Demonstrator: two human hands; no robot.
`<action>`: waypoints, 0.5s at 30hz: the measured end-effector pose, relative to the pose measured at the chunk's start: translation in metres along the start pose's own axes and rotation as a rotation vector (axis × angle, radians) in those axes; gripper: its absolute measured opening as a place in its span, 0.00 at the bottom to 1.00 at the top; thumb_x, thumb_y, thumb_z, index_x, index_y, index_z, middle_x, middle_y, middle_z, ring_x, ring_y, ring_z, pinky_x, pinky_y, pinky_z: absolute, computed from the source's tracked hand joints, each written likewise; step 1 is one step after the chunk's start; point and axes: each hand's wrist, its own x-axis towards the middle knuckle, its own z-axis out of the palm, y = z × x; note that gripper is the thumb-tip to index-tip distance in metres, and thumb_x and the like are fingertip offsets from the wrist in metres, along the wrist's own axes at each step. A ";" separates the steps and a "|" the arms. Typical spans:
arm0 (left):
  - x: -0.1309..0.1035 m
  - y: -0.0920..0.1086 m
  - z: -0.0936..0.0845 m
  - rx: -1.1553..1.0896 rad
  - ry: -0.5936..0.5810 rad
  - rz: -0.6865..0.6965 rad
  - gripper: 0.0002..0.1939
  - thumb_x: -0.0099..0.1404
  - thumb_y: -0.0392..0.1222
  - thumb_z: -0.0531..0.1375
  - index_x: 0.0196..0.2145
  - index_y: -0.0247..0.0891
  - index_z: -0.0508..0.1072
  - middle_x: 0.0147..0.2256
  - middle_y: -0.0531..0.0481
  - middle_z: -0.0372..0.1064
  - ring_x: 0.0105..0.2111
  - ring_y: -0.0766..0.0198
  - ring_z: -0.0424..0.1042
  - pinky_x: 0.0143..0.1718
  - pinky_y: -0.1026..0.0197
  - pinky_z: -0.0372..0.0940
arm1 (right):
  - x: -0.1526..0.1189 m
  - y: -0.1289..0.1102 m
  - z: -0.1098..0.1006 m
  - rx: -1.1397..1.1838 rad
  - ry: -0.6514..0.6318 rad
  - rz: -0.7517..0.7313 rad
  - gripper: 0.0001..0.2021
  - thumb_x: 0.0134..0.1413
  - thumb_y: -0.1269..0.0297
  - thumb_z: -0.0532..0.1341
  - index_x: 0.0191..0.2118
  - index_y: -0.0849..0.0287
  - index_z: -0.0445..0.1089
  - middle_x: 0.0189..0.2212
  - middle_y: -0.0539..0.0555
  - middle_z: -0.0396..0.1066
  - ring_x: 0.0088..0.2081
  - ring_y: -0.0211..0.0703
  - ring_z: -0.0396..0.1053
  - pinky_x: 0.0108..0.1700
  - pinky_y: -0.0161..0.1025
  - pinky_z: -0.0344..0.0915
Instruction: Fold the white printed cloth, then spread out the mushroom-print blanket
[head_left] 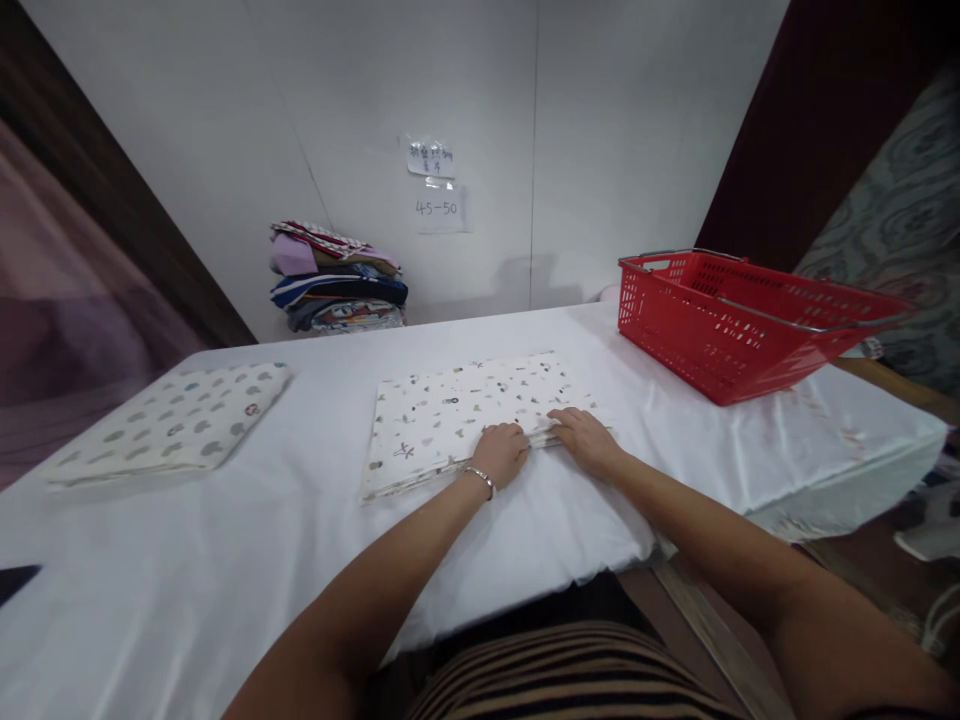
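Observation:
A white folded cloth [457, 415] with small printed figures lies in front of me on the table. My left hand [502, 453], a bracelet at its wrist, is closed on the middle of the cloth's near edge. To its right, my right hand [585, 440] grips the same edge near the corner, fingers bent over the layers. The fingertips of both hands are partly hidden. Another folded cloth [180, 418], cream with grey-green shapes, rests flat at the left, apart from my hands.
A red shopping basket [720, 340] with metal handles stands at the back right. Behind the table, a pile of folded fabrics [337, 285] is stacked by the wall. Paper signs [441, 208] are taped above. A loose white sheet [300, 540] covers the table.

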 end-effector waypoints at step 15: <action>0.041 -0.069 -0.012 -0.118 -0.031 -0.269 0.16 0.65 0.42 0.49 0.48 0.39 0.67 0.53 0.47 0.64 0.54 0.60 0.61 0.53 0.58 0.57 | -0.005 -0.005 0.008 0.016 0.085 0.026 0.11 0.58 0.73 0.51 0.38 0.60 0.71 0.50 0.57 0.65 0.47 0.48 0.60 0.44 0.44 0.60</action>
